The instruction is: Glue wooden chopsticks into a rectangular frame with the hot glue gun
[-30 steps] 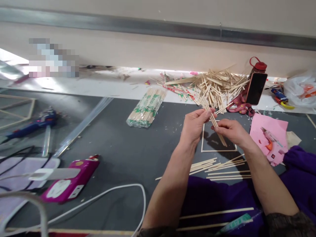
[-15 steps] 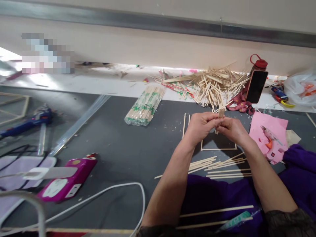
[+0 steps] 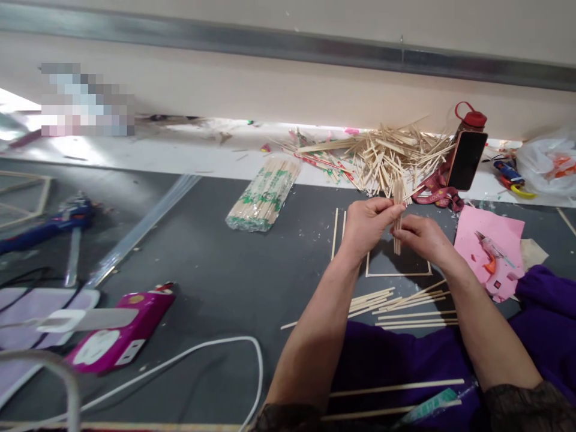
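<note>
A small bundle of thin wooden sticks (image 3: 398,189) stands nearly upright between my hands. My left hand (image 3: 369,223) pinches it around the middle, thumb and fingers closed. Lower down, my right hand (image 3: 423,235) has its fingertips closed on the same bundle. Beneath them on the grey table lies a square stick frame (image 3: 398,275), partly hidden by my hands. Loose sticks (image 3: 418,313) are spread between my forearms, and two more sticks lie to the left of the frame, partly behind my left wrist.
A plastic-wrapped pack of sticks (image 3: 264,195) lies left of my hands. Behind are a heap of sticks (image 3: 387,156), a red-capped bottle (image 3: 473,117) and a phone (image 3: 468,161). Pliers (image 3: 495,247) rest on pink paper (image 3: 508,225). Leftward are a blue glue gun (image 3: 54,225), a magenta case (image 3: 121,333) and a white cable (image 3: 198,347).
More of the bundle now shows above and below my fingers. My left hand has shifted slightly up the sticks and my right hand slightly lower, both still gripping.
</note>
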A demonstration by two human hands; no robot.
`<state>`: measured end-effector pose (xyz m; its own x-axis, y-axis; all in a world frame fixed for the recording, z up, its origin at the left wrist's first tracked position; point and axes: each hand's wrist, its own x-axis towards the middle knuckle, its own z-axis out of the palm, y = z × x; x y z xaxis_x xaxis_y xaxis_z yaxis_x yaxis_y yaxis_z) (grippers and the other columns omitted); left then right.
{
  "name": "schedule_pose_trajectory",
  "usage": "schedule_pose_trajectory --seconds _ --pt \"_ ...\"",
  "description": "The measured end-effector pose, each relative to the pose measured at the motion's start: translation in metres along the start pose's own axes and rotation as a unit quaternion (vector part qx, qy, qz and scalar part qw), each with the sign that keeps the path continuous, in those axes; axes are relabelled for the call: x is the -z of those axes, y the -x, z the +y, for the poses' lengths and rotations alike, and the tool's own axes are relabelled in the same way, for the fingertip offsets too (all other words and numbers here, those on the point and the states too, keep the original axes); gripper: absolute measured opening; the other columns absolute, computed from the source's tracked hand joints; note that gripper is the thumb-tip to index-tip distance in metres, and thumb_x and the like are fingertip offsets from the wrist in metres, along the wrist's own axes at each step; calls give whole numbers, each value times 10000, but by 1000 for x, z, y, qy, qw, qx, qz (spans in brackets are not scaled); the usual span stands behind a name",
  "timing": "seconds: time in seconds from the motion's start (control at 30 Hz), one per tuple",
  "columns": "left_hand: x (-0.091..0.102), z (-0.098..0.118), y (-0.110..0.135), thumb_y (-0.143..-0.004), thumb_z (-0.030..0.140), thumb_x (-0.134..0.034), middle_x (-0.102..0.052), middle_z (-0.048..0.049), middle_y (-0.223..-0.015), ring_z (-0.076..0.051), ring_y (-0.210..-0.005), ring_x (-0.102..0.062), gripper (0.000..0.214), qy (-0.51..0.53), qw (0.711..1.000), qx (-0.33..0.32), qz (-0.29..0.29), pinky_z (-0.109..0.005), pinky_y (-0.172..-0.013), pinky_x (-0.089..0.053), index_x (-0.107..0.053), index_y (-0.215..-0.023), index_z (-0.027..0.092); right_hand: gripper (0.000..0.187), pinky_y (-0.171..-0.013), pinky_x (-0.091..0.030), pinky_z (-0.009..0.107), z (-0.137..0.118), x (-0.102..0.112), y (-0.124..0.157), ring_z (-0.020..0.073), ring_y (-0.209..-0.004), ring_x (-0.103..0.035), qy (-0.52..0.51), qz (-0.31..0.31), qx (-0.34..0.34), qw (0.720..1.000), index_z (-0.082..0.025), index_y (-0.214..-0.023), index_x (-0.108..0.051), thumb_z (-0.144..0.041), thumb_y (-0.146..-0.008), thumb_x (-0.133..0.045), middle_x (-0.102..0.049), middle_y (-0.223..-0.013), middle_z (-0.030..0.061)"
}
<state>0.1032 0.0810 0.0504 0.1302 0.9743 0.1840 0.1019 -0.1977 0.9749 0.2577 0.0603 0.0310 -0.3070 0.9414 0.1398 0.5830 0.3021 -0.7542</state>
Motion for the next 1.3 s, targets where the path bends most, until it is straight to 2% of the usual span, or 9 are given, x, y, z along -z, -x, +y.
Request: schedule_pose_trajectory --seconds 0.07,0.17,0.23,0.33,0.53,0.77,0.93,1.1,1.3 --pt "4 -2 -4 -659 422 -739 -627 11 -585 -88 -536 -540 266 82 993 51 63 -224 -539 -460 -692 -601 167 192 -607 -353 233 -1 3 2 119 -638 -545 -22 -6 -13 1000 -167 -696 -671 -278 -816 -569 -606 -673 -2" --pt "14 -6 -11 -540 431 -809 -639 4 -602 -77 -517 -548 309 186 966 101 151 -201 -496 -469 -709 -643 157 221 -542 -348 225 -1 5 4 101 -534 -526 -69 -34 -66 995 -170 -685 -673 -320 -812 -572 -584 -582 -24" --pt "21 -8 -13 -505 412 -830 -633 9 -590 -70 -506 -549 314 219 950 109 193 -182 -475 -467 -700 -633 157 232 -504 -344 218 1 3 4 91 -477 -513 -78 -43 -102 991 -167 -679 -672 -333 -805 -572 -571 -540 -30" --pt "29 -10 -14 -523 400 -826 -617 19 -574 -62 -494 -544 293 231 942 93 224 -168 -461 -465 -690 -627 162 229 -447 -336 200 3 -2 4 90 -471 -532 -106 -36 -144 983 -164 -702 -678 -344 -792 -567 -609 -579 -11" --pt "31 -5 -9 -543 414 -810 -631 20 -592 -68 -503 -550 290 204 950 56 229 -180 -474 -483 -720 -678 174 193 -405 -407 174 1 -9 2 97 -509 -569 -262 -51 -198 943 -163 -738 -682 -332 -715 -593 -647 -659 11" --pt "25 3 -4 -615 411 -795 -656 5 -631 -75 -526 -577 264 172 962 14 211 -197 -502 -482 -726 -698 170 172 -406 -449 177 2 -12 1 98 -475 -569 -298 -1 -223 928 -152 -713 -686 -238 -639 -557 -639 -601 7" --pt "21 5 -1 -632 410 -789 -668 10 -653 -70 -535 -580 254 177 959 5 219 -201 -523 -490 -741 -730 180 179 -379 -444 173 0 -10 2 94 -445 -562 -313 21 -227 922 -144 -719 -671 -233 -613 -559 -631 -587 4" --pt "17 14 5 -669 409 -766 -682 8 -697 -76 -580 -594 219 177 960 -7 214 -220 -572 -504 -748 -740 202 181 -349 -424 172 -3 -7 2 85 -409 -538 -345 63 -248 903 -145 -748 -650 -264 -622 -596 -626 -575 1" --pt "37 15 2 -664 459 -767 -680 4 -719 -101 -615 -617 282 239 942 16 237 -233 -559 -508 -744 -813 221 184 -373 -424 175 4 7 2 80 -433 -539 -372 111 -244 889 -142 -778 -655 -274 -649 -646 -617 -592 -10"
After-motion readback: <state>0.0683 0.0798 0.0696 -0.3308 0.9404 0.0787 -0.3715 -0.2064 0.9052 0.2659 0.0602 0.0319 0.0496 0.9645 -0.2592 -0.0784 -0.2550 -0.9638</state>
